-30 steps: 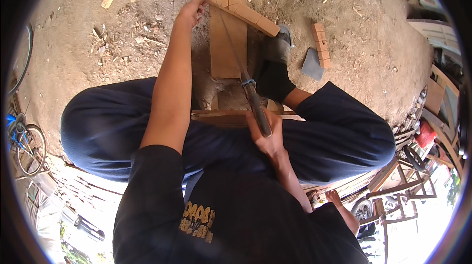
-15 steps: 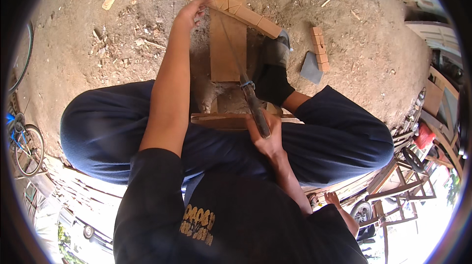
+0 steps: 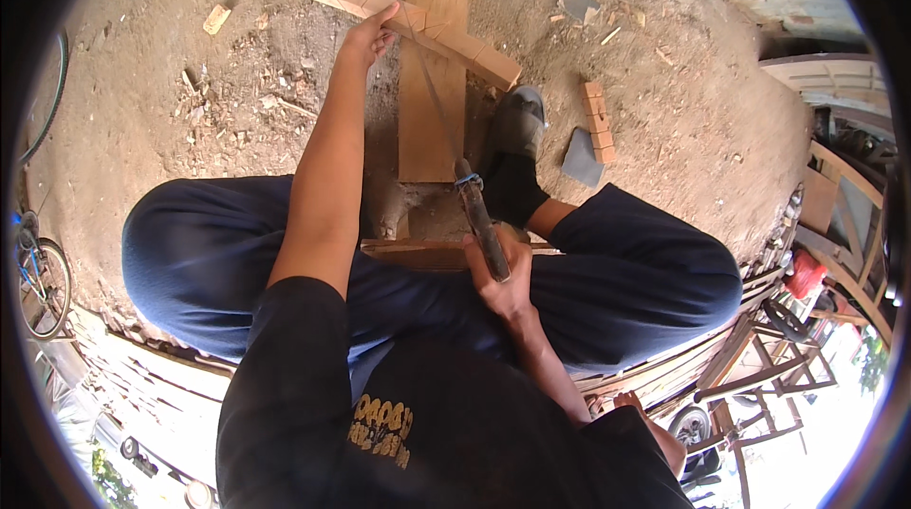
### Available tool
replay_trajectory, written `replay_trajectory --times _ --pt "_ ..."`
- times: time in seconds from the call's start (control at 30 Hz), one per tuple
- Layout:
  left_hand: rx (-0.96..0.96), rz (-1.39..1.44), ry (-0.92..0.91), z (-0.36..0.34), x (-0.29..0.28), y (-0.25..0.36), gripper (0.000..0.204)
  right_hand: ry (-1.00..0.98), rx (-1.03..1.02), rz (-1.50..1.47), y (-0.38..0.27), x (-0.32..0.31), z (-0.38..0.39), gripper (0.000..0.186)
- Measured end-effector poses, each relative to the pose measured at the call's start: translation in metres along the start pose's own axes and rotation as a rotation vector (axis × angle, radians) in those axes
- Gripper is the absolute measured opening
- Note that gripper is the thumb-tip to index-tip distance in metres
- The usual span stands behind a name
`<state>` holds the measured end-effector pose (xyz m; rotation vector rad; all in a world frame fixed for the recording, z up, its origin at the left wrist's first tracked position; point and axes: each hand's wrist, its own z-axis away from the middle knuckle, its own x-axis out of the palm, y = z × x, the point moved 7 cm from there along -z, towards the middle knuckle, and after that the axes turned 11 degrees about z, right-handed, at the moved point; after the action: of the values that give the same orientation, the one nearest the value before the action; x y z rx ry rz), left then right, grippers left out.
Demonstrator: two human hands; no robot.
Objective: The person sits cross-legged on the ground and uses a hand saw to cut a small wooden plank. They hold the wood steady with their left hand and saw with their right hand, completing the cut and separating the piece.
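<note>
My left hand (image 3: 370,37) is closed around a long light-brown wooden strip (image 3: 484,58), marked off by lines across it into several blocks. The strip lies slantwise over a wide plank (image 3: 424,144) on the ground. In my right hand (image 3: 506,274) is the dark handle (image 3: 482,224) of a saw, with a blue tie near its front. Its narrow blade (image 3: 435,96) crosses the strip right beside my left fingers, the tip showing past the far edge. How deep the blade sits in the wood, I cannot tell. My shod foot (image 3: 520,120) is by the strip's right end.
To the right, a shorter notched wooden piece (image 3: 598,122) lies next to a dark flat piece (image 3: 582,158). Wood chips (image 3: 217,18) litter the dirt floor. A low wooden seat edge (image 3: 408,253) shows below the plank. Bicycle (image 3: 46,286) at far left; wooden frames (image 3: 845,205) at far right.
The whole view has shifted a little, so the plank and strip appear lower. Against the plank, the saw has slid slightly forward, its tip now past the strip. Both hands keep their hold.
</note>
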<state>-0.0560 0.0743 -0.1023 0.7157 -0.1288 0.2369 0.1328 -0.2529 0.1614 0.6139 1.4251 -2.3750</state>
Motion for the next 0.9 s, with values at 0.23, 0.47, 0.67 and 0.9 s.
replay_trajectory --times 0.23,0.47,0.67,0.9 --pt "-0.058 -0.064 -0.02 0.0 0.006 0.007 0.08 0.076 -0.035 0.025 -0.011 -0.006 0.002 0.019" --pt "0.091 -0.025 0.022 0.011 0.013 0.012 0.055 0.109 0.048 -0.056 -0.022 0.002 0.021 0.02" --pt "0.105 -0.058 -0.037 0.003 0.01 0.006 0.067 0.074 0.065 -0.041 -0.028 0.016 0.041 0.019" --pt "0.081 -0.027 -0.052 -0.002 0.009 0.006 0.067 0.078 0.001 -0.021 -0.033 0.015 0.035 0.023"
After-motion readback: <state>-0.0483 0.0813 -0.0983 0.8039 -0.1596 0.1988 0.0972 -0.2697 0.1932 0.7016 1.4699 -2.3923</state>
